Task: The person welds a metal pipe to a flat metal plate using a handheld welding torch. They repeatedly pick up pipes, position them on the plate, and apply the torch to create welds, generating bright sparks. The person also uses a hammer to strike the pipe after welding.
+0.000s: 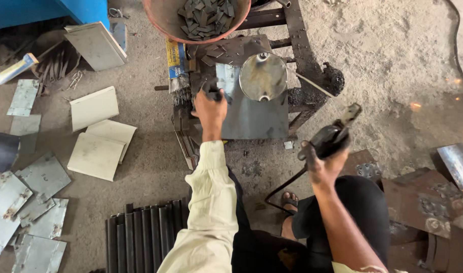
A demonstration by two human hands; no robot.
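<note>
- Steel sheet [257,116] is laid on the rusty table [302,45], a round disc [263,77] standing on it.
- A small dark piece [213,94] is gripped by the left hand [209,111] at the sheet's edge.
- A welding holder [330,139] is clasped by the right hand [325,167].

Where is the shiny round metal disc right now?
In the head view, the round metal disc sits on the flat steel sheet atop the work stand, just right of the left hand and below the bowl of scrap pieces.

Soft, even daylight fills the place, casting only faint shadows on the sandy floor [393,60]. The round metal disc [263,76] throws back a pale glare. Edges bow slightly outward, and focus stays fairly sharp throughout.
</note>
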